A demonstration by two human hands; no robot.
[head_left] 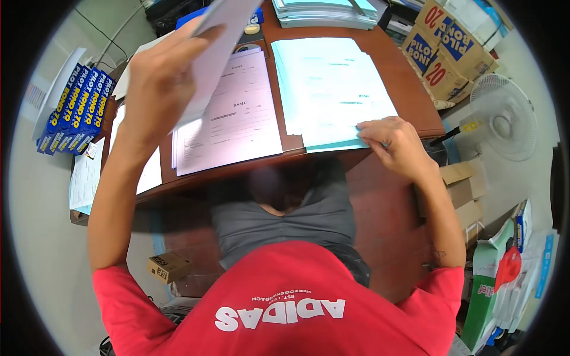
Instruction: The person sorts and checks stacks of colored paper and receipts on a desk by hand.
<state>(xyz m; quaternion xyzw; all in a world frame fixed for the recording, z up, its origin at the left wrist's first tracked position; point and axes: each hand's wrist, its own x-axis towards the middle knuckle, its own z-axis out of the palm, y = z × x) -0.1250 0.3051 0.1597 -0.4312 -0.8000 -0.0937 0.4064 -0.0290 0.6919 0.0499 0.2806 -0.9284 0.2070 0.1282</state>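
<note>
My left hand [163, 77] is raised over the left part of the desk, its fingers closed on a pale sheet of paper [222, 44] that is blurred and tilted. Below it lies a pinkish-white stack of printed forms [246, 127]. To the right is a stack of light blue-green forms [326, 89], slightly fanned at its edges. My right hand [395, 142] touches the lower right corner of that stack, with the thumb and index finger close together at the paper's edge.
Brown desk [409, 95] with a thick paper stack [323, 13] at the back. Blue paper packs [77, 110] stand at the left. Cardboard boxes [451, 53] and a fan [503, 117] are at the right. A small box [168, 267] is on the floor.
</note>
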